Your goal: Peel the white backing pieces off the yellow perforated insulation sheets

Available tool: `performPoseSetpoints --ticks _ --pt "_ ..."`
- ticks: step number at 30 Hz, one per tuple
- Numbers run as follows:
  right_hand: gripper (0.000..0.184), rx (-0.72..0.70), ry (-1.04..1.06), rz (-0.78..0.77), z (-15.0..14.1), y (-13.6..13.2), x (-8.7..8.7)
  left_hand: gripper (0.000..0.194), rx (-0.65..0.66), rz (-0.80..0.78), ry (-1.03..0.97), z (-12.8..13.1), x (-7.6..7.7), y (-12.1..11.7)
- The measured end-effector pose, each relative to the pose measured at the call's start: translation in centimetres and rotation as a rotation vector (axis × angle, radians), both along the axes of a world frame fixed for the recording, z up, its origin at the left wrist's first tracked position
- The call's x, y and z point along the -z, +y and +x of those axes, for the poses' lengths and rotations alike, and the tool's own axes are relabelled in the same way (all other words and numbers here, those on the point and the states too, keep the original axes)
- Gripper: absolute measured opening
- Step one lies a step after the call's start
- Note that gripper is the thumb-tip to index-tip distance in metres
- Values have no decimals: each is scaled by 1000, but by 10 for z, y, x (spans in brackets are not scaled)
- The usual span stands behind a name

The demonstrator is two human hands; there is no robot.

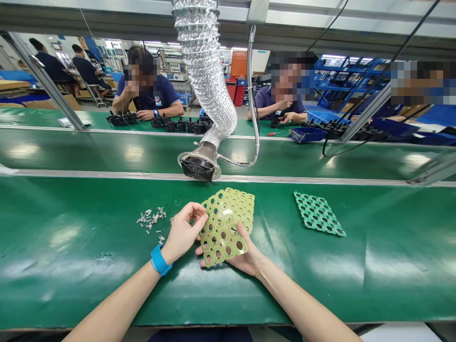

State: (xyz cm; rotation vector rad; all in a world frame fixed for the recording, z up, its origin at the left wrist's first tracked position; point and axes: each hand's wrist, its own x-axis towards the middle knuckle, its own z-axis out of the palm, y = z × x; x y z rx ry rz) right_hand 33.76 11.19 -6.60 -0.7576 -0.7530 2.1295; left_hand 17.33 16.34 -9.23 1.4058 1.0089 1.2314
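My right hand (249, 256) holds a yellow-green circuit board panel (218, 237) with rows of round holes, thumb on top and fingers underneath. The panel is tilted above the table. At its left edge, the thumb and forefinger of my left hand (185, 230) are pinched together; whatever is between them is too small to make out. A blue band (161, 260) circles my left wrist. Behind the held panel is a second yellow-green panel (245, 202), partly covered by it. Small metal pieces (151, 217) lie scattered left of my left hand, with a few partly hidden behind it.
A green circuit board panel (318, 213) lies on the green tabletop (356, 280) at right. An extraction duct (201, 164) with a fan grille hangs beyond my hands. Past the metal rail (107, 175), co-workers sit by black parts (181, 125) and a blue bin (307, 134).
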Motion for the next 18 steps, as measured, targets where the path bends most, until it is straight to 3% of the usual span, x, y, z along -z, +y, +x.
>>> performPoseSetpoints --ticks 6,18 --pt "80 -5 24 6 0 0 0 13 2 18 36 -1 1 0" --pt "80 -14 -56 39 -1 0 3 7 -174 115 80 10 2 -4"
